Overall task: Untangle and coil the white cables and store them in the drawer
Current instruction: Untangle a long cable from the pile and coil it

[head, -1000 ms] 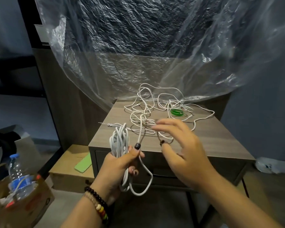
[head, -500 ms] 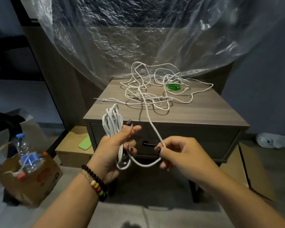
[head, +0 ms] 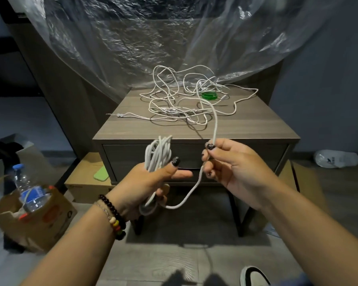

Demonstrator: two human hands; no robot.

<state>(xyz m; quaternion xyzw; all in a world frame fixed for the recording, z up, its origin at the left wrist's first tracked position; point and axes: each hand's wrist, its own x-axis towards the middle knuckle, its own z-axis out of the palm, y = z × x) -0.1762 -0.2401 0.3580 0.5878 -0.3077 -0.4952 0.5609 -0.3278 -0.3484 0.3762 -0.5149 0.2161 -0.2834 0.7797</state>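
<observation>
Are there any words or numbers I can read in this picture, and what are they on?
None can be read.
Water bottle: blue label, print too blurred to read.
Cardboard box holding the bottle: an orange mark and a small round sign, too blurred to read.
Plastic bag on the floor at the right: dark marks, too small to read.
Nightstand, white cables, green ring: no writing.

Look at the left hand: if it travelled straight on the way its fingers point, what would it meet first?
Probably the right hand. The left hand, gripping the coiled white cable, points its fingers rightward; the closed grey wooden drawer front lies behind, though depth is unclear.
</observation>
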